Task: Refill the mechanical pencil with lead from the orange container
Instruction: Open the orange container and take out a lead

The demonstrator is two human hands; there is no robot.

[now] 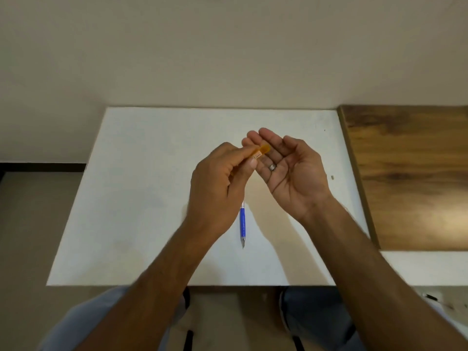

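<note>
Above the white surface, the left hand pinches the tilted orange container over the right hand, fingers loosely spread as a cupped palm, probably to catch lead; the mechanical pencil lies below.

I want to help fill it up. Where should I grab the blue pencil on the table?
Take the blue pencil by the middle of its blue barrel, coming straight down from above with finger and thumb on its two long sides. It lies flat on the white table, tip toward the person, and its far end is hidden under the left hand, so the middle is the clearest grip.
</note>
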